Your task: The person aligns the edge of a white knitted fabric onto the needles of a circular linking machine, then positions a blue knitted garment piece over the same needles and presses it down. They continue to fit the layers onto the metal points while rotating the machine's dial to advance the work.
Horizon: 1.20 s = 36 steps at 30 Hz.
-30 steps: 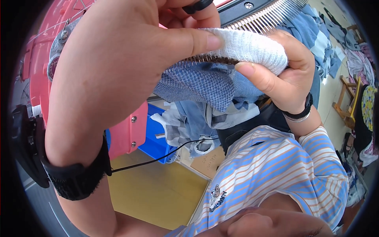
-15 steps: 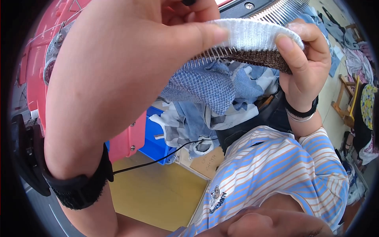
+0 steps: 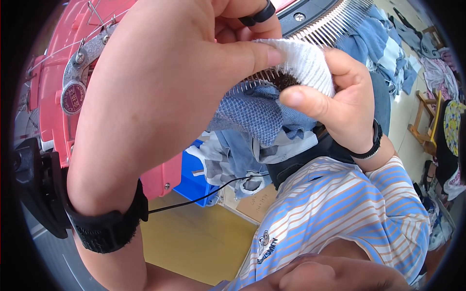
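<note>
A white ribbed knit band (image 3: 307, 59) lies across a curved row of metal points (image 3: 335, 22). My left hand (image 3: 208, 56), with a black ring on one finger, pinches the band's left end between thumb and fingers. My right hand (image 3: 347, 99) grips its right end, thumb in front and fingers behind, and the band bends downward there. Only a small patch of dark brown knit (image 3: 287, 81) shows under the band, beside the points. Blue patterned knit fabric (image 3: 255, 114) hangs just below both hands.
A pink machine (image 3: 60, 114) stands at the left, with thin wires and a metal arm. A blue bin (image 3: 191, 169) sits beneath the hanging fabric. More blue cloth (image 3: 383, 46) is at the upper right, near a wooden stool (image 3: 427, 121). A black cable (image 3: 204, 194) runs from my left arm strap.
My right hand has moved left and slightly down, bringing the white band's right end closer to my left hand. The band is now more curved, and less brown knit shows.
</note>
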### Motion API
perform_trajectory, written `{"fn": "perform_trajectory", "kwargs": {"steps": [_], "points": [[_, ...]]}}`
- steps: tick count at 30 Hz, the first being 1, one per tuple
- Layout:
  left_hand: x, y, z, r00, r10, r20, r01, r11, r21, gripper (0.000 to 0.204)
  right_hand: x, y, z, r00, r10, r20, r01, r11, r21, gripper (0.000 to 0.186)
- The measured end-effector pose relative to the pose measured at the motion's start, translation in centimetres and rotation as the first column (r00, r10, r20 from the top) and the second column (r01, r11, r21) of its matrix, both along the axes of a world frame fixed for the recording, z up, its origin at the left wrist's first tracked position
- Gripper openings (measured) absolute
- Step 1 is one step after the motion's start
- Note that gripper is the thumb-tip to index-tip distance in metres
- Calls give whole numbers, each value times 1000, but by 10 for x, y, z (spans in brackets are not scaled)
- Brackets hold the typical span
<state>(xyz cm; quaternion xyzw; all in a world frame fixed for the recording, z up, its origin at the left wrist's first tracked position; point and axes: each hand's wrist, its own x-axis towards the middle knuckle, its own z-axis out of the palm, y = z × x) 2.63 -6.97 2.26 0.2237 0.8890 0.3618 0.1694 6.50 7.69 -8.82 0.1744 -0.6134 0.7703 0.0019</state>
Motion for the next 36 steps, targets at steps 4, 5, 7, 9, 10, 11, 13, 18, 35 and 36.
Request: {"fn": "perform_trajectory", "kwargs": {"steps": [4, 5, 7, 9, 10, 11, 13, 18, 35, 36], "points": [[-5, -3, -2, 998, -57, -2, 57, 998, -16, 6, -7, -5, -4, 997, -59, 54, 59, 998, 0, 21], [-4, -4, -2, 999, -54, -5, 54, 998, -20, 6, -6, -6, -9, 995, -93, -36, 92, 995, -28, 20], [-4, -4, -3, 998, -64, -13, 64, 997, 33, 6, -8, -2, -14, 984, -132, -120, 126, 990, -57, 20], [-6, -1, 1, 996, -83, 35, 82, 996, 39, 6, -12, 4, -15, 955, -141, -262, 142, 990, -15, 19], [-6, 2, 4, 992, -99, 79, 96, 994, 43, 6, -12, 6, -14, 955, -145, -259, 147, 989, -13, 19], [-6, 5, 4, 991, -105, 84, 101, 994, 45, 6, -11, 7, -13, 958, -151, -242, 156, 988, -1, 19], [3, 7, 9, 996, 24, 83, -23, 1000, -12, 6, -8, 6, -10, 962, -142, -234, 146, 989, 0, 19], [-3, -1, -2, 1000, -8, 29, 8, 1000, 6, 6, -6, 10, -12, 962, -158, -224, 151, 987, -46, 20], [4, 8, 4, 999, -43, -10, 43, 997, 65, 7, -9, 18, -29, 913, -254, -320, 228, 967, -116, 26], [4, 11, 7, 999, 24, 40, -24, 1000, 9, 7, -9, 19, -32, 904, -322, -282, 299, 947, -122, 26]]}}
